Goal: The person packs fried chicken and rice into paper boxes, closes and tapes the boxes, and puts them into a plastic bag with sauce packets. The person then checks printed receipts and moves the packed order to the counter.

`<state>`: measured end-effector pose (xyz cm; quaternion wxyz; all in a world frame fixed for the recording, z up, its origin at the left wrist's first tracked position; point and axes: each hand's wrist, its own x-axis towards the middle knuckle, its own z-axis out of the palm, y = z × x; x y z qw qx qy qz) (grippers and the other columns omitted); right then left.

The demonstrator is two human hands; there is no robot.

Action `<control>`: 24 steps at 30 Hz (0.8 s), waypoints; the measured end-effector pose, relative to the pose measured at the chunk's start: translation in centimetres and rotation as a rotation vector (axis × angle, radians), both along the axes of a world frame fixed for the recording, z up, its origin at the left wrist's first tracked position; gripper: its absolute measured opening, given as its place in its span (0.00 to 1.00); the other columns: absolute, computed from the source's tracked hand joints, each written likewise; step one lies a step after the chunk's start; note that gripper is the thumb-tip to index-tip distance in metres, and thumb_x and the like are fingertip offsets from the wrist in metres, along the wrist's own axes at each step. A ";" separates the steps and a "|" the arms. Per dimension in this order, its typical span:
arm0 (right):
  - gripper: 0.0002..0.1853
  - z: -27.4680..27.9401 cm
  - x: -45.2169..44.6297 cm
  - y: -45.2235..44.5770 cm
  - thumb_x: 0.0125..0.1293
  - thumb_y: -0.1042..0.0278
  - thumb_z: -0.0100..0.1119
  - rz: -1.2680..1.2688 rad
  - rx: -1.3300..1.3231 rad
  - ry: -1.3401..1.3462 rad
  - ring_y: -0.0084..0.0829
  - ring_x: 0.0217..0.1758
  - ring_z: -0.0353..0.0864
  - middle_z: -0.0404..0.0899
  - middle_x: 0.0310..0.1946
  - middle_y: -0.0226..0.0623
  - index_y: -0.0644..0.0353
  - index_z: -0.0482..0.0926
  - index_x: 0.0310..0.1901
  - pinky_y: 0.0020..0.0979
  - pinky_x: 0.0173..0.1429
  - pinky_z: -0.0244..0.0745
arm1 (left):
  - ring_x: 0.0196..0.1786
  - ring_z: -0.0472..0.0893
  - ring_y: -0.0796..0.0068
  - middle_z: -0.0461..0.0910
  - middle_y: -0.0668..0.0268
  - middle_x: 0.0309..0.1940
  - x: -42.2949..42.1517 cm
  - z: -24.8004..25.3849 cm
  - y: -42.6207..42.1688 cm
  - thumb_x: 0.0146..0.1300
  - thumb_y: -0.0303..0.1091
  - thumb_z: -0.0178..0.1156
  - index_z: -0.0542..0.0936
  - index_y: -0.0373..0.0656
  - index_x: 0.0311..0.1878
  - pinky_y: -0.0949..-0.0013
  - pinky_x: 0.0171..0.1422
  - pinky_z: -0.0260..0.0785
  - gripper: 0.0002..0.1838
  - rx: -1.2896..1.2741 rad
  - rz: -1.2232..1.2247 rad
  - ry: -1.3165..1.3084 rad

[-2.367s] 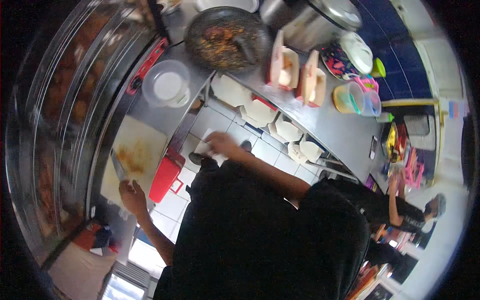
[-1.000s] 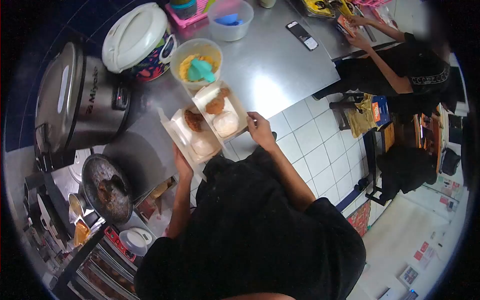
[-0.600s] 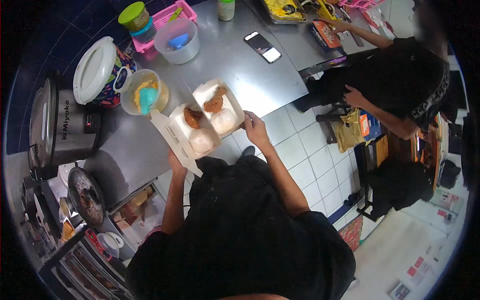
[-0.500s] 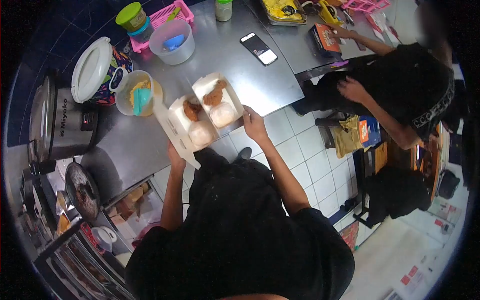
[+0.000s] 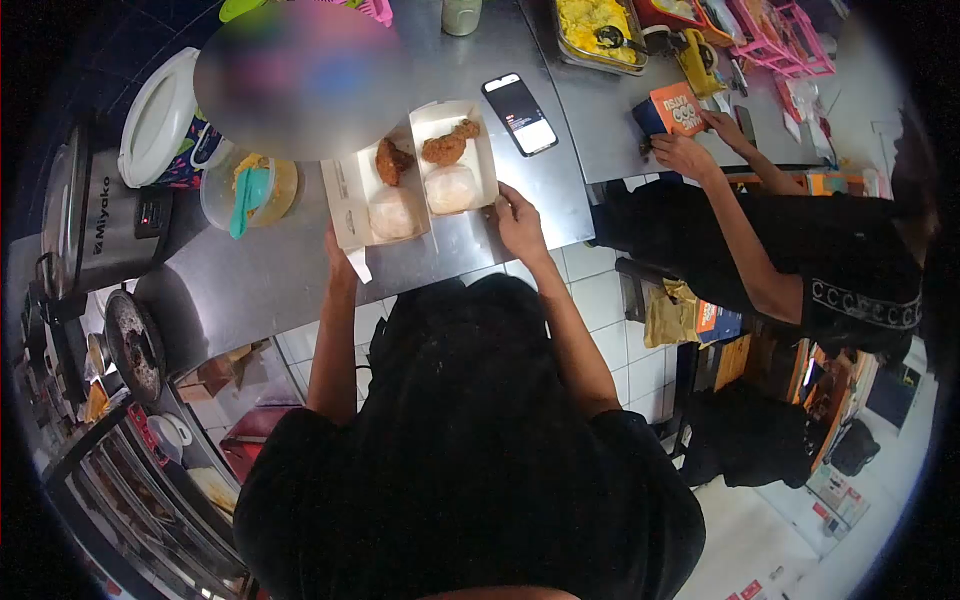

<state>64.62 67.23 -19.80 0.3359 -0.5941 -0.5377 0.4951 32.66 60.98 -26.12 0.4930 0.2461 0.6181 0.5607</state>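
Two open paper food boxes stand side by side at the near edge of the steel counter. The left box point(image 5: 345, 205) contains a piece of fried chicken point(image 5: 393, 161) and a wrapped white ball, apparently rice point(image 5: 394, 213). A second piece of fried chicken point(image 5: 450, 144) and a similar wrapped ball point(image 5: 449, 190) sit in the right box point(image 5: 487, 160). My left hand point(image 5: 341, 264) is closed on the left box's near side, its fingers partly hidden by the flap. At the right box's near right corner, my right hand point(image 5: 521, 225) grips the edge with curled fingers.
A phone point(image 5: 520, 115) lies right of the boxes. On the left are a tub with a teal scoop point(image 5: 252, 195), a white-lidded container point(image 5: 160, 120) and a cooker point(image 5: 115, 215). A co-worker at right handles an orange box point(image 5: 675, 108). A blurred patch hides the counter's back left.
Both boxes have moved forward and slightly right, farther over the counter, with my hands following. The co-worker's second hand has come up to the orange box. My view has shifted.
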 end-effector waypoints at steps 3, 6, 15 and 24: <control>0.21 2.4 0.6 1.3 0.73 0.70 0.50 -0.008 -0.108 0.030 0.32 0.41 0.86 0.86 0.40 0.49 0.66 0.74 0.65 0.33 0.49 0.79 | 0.44 0.84 0.70 0.82 0.60 0.47 -0.2 -1.5 2.2 0.76 0.37 0.46 0.77 0.37 0.59 0.66 0.46 0.79 0.18 -0.065 0.098 -0.197; 0.22 2.5 1.4 2.3 0.70 0.71 0.51 0.140 0.074 -0.166 0.47 0.45 0.86 0.84 0.44 0.57 0.66 0.75 0.64 0.39 0.53 0.79 | 0.44 0.84 0.70 0.83 0.59 0.47 0.3 -3.1 3.3 0.76 0.39 0.47 0.78 0.37 0.58 0.65 0.46 0.79 0.19 0.048 0.224 -0.260; 0.22 3.9 5.0 5.4 0.65 0.70 0.56 0.498 0.008 -0.110 0.57 0.46 0.84 0.83 0.44 0.60 0.65 0.76 0.61 0.45 0.55 0.78 | 0.44 0.84 0.69 0.83 0.59 0.48 2.7 -1.1 1.4 0.75 0.40 0.48 0.79 0.38 0.58 0.65 0.47 0.78 0.19 -0.057 0.257 0.191; 0.44 4.8 8.0 12.5 0.54 0.55 0.75 0.207 0.283 -0.653 0.52 0.56 0.76 0.73 0.53 0.55 0.71 0.65 0.66 0.46 0.56 0.76 | 0.45 0.84 0.69 0.83 0.60 0.49 2.5 -1.1 -0.5 0.75 0.40 0.48 0.78 0.38 0.58 0.65 0.47 0.78 0.19 -0.066 0.349 0.129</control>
